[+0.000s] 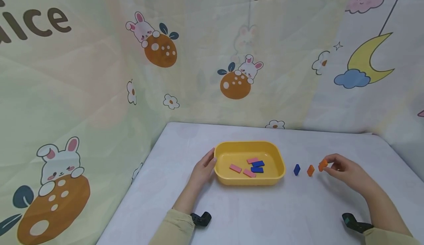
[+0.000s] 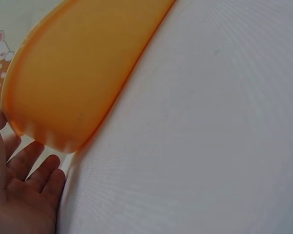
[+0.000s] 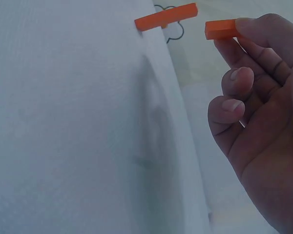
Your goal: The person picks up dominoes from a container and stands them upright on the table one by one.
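Observation:
My right hand (image 1: 341,169) pinches a small orange block (image 3: 220,29) between thumb and forefinger, above the white table. Its other fingers are loosely bent in the right wrist view. A second orange block (image 1: 310,170) stands upright on the table just left of it, and a blue block (image 1: 296,170) stands further left. A yellow tray (image 1: 228,181) holds pink blocks (image 1: 235,168) and blue blocks (image 1: 257,170) lying flat. My left hand (image 1: 202,169) rests at the tray's left end, its fingertips against the outer wall and its fingers relaxed.
The white table (image 1: 265,215) ends at a printed fabric backdrop (image 1: 198,72) with rabbits and flowers, behind and to the sides. Black wrist devices (image 1: 201,219) sit below both hands, next to beige sleeves (image 1: 175,228).

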A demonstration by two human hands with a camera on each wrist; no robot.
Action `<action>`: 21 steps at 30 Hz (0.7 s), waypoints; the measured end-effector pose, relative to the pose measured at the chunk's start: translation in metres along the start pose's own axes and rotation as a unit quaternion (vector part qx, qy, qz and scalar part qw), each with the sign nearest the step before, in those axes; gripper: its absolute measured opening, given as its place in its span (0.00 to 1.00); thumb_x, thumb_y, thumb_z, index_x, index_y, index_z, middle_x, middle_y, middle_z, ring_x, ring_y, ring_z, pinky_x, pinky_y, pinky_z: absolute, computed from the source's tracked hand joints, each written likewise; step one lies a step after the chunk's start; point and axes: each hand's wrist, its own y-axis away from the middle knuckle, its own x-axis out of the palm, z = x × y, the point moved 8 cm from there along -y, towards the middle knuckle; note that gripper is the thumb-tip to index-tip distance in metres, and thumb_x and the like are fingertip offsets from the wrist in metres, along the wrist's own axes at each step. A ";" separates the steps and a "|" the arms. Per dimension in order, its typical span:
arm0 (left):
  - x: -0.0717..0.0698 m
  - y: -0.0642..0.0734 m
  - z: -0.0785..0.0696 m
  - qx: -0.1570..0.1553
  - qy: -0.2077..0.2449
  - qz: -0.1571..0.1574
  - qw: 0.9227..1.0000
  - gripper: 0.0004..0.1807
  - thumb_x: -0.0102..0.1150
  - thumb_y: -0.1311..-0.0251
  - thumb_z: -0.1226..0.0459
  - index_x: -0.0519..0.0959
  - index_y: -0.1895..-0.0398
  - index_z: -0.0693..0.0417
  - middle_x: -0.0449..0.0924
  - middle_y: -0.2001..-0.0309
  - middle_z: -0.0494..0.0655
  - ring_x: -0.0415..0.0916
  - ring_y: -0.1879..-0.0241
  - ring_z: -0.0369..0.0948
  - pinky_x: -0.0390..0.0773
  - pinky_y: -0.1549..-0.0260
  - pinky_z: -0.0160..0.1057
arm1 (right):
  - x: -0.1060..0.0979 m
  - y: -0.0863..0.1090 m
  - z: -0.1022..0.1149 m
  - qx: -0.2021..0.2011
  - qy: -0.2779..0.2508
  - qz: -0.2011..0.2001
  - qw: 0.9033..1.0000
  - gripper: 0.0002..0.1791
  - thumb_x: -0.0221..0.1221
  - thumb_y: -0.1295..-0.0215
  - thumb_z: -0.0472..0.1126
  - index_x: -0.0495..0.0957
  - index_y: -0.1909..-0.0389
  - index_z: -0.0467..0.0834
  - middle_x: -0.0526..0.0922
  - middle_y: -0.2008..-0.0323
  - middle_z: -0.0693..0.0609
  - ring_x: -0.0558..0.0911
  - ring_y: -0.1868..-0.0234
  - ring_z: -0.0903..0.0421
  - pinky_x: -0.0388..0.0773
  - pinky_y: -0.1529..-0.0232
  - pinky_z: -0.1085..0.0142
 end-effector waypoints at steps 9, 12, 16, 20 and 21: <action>0.001 0.000 0.001 -0.002 0.004 0.002 1.000 0.25 0.53 0.31 0.46 0.66 0.31 0.21 0.71 0.32 0.34 0.65 0.28 0.43 0.63 0.27 0.51 | 0.016 -0.001 -0.033 0.052 0.003 0.023 0.998 0.24 0.59 0.31 0.52 0.71 0.42 0.41 0.77 0.65 0.48 0.72 0.70 0.59 0.71 0.75 0.68; 0.001 0.000 0.001 -0.001 0.003 0.002 1.000 0.25 0.53 0.31 0.46 0.66 0.31 0.22 0.71 0.31 0.34 0.65 0.28 0.42 0.62 0.27 0.51 | 0.018 -0.001 -0.037 0.057 0.004 0.027 0.998 0.25 0.59 0.31 0.53 0.71 0.41 0.41 0.78 0.61 0.47 0.72 0.68 0.58 0.72 0.74 0.69; 0.001 0.000 0.000 -0.003 0.005 0.003 1.000 0.25 0.53 0.31 0.46 0.66 0.31 0.22 0.71 0.32 0.34 0.64 0.28 0.42 0.62 0.27 0.51 | 0.020 -0.003 -0.041 0.067 0.007 0.032 0.997 0.27 0.59 0.32 0.54 0.71 0.41 0.40 0.78 0.55 0.44 0.73 0.62 0.55 0.75 0.71 0.69; 0.000 0.000 0.000 -0.005 0.005 0.003 1.000 0.26 0.53 0.31 0.46 0.66 0.31 0.23 0.71 0.32 0.34 0.64 0.28 0.42 0.61 0.26 0.51 | 0.021 -0.004 -0.043 0.077 0.009 0.039 0.996 0.28 0.59 0.32 0.54 0.70 0.40 0.40 0.78 0.56 0.44 0.73 0.61 0.52 0.76 0.71 0.69; 0.000 0.000 -0.001 -0.006 0.006 0.003 1.000 0.26 0.53 0.31 0.46 0.66 0.31 0.23 0.71 0.32 0.34 0.64 0.28 0.42 0.61 0.26 0.50 | 0.022 -0.004 -0.043 0.079 0.008 0.040 0.996 0.28 0.60 0.32 0.54 0.70 0.40 0.40 0.78 0.56 0.44 0.73 0.62 0.52 0.76 0.71 0.68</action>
